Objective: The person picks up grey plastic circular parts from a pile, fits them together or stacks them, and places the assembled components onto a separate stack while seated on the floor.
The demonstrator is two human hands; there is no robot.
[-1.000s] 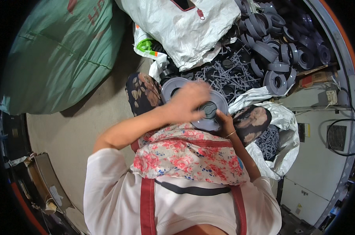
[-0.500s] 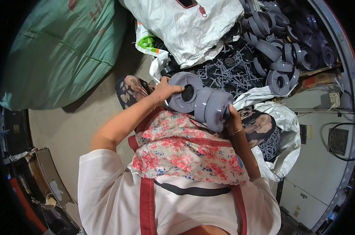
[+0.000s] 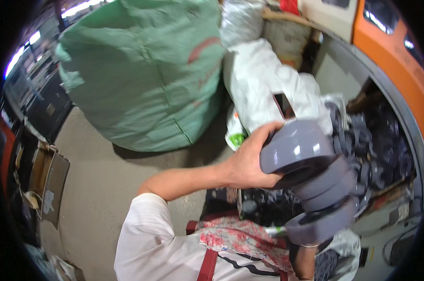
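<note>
Glossy grey plastic rings are held up in front of me in a slanting row. My left hand (image 3: 247, 161) is closed round the upper ring (image 3: 294, 143), thumb below and fingers over its far side. Against it sits a middle ring (image 3: 329, 185), smeared by motion. The lower ring (image 3: 324, 227) is tilted, with its opening showing. Beneath that ring my right hand (image 3: 308, 253) comes up at the wrist; its fingers are hidden behind the ring. Similar grey rings (image 3: 361, 140) are heaped behind, to the right.
A large green sack (image 3: 146, 79) stands at the far left on the concrete floor (image 3: 95, 178). Behind the rings lies a white sack (image 3: 263, 75) with a dark, flat, phone-like thing (image 3: 283, 105) on it. At right are a white bag (image 3: 347, 253) of grey pieces and an orange machine (image 3: 394, 51).
My view has swung up and to the left. Both hands have lifted the grey rings away from my lap and turned them, so the row now slopes down toward my right hand.
</note>
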